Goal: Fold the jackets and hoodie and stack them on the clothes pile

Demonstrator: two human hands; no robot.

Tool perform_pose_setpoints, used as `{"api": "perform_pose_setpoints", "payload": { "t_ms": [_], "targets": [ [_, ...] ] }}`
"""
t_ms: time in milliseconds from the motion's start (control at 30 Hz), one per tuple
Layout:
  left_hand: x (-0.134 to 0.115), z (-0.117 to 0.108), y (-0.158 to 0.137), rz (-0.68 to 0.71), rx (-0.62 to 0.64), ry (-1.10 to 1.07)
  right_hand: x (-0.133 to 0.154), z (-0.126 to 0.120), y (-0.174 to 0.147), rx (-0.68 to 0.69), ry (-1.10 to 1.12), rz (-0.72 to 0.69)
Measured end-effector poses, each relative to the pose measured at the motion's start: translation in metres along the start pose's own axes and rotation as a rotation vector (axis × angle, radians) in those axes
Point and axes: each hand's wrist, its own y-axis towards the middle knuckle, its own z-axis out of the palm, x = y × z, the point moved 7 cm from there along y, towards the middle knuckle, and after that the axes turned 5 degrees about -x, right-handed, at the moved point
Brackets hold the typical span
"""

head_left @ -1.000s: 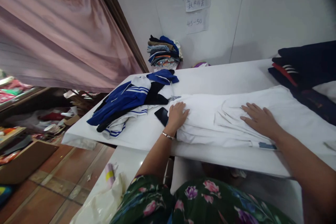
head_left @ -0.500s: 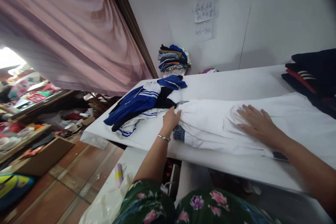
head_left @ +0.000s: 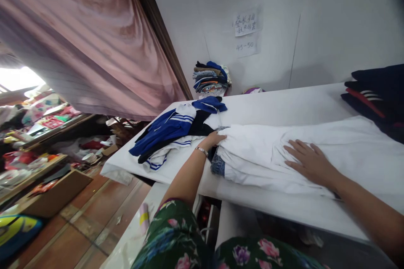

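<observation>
Left grip shifted farther away; white garment extends rightward from it.

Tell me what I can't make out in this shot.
In the head view:
Blue denim: mostly covered by the white garment.
Patch under the right hand: hidden by the palm.
Dark folded clothes: cut off by the right edge.
Pale thing under the table: too blurred in shadow.

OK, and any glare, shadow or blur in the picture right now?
Head view: glare burns out a patch at far left; head view: a soft shadow lies on the wall beside the dark clothes; head view: the clutter at left looks soft; head view: the white cloth barely stands out from the white table.
</observation>
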Motion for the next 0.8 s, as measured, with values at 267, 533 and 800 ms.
{"api": "perform_pose_setpoints", "payload": {
  "t_ms": [267, 533, 800],
  "targets": [
    [-0.002, 0.009, 0.002, -0.140, 0.146, -0.233, 0.000, 0.000, 0.001, 0.014, 0.009, 0.002],
    [-0.015, 0.016, -0.019, -0.118, 0.372, -0.570, 0.004, -0.009, 0.005, 0.074, 0.064, 0.035],
    [-0.022, 0.017, -0.020, 0.060, 0.373, -0.536, 0.019, -0.028, 0.026, 0.142, 0.076, 0.053]
  ]
}}
